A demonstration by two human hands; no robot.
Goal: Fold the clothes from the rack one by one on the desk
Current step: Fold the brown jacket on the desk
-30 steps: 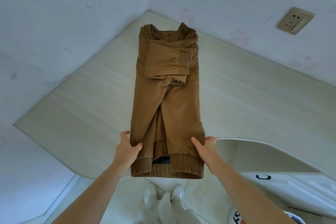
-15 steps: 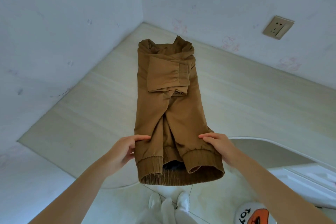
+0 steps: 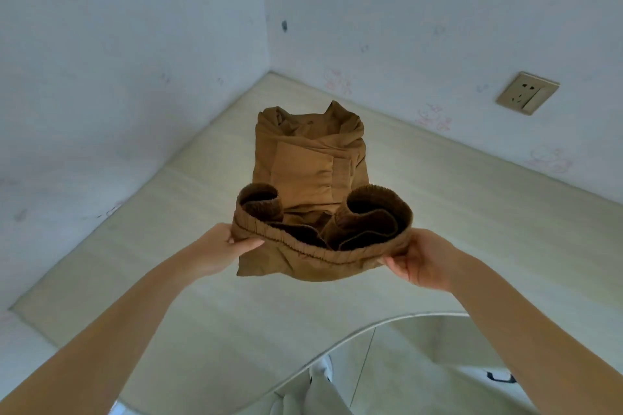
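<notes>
Item: brown jacket [image 3: 312, 158], sleeves already folded across its body, far half lying flat on the surface [image 3: 472, 212] near the wall corner. I have its ribbed hem end lifted off the surface and partway over towards the collar.

Hands: left hand [image 3: 219, 251] pinches the left corner of the hem, thumb on top, fingers [image 3: 247, 245] curled under the cloth. Right hand [image 3: 416, 261] pinches the right corner the same way, palm turned up beneath the fabric.

Risks, as I judge them:
- The folded sleeve cuff lies loose on the jacket's middle; laying the hem down over it could push it askew and leave a lump.
- The hem sags between my two hands and curls inward at both ends; set down like that, it would crease or land crooked.
- Uneven travel of one hand would skew the fold off the collar line.
- A weak pinch could let a corner drop before the fold closes.

Surroundings: wall socket [image 3: 527, 93] on the right wall, well apart from the jacket. Two pale walls meet just behind the collar. Curved near edge of the surface below my forearms, with floor showing beyond. Nothing lies between the hem and the collar except the sleeve.
</notes>
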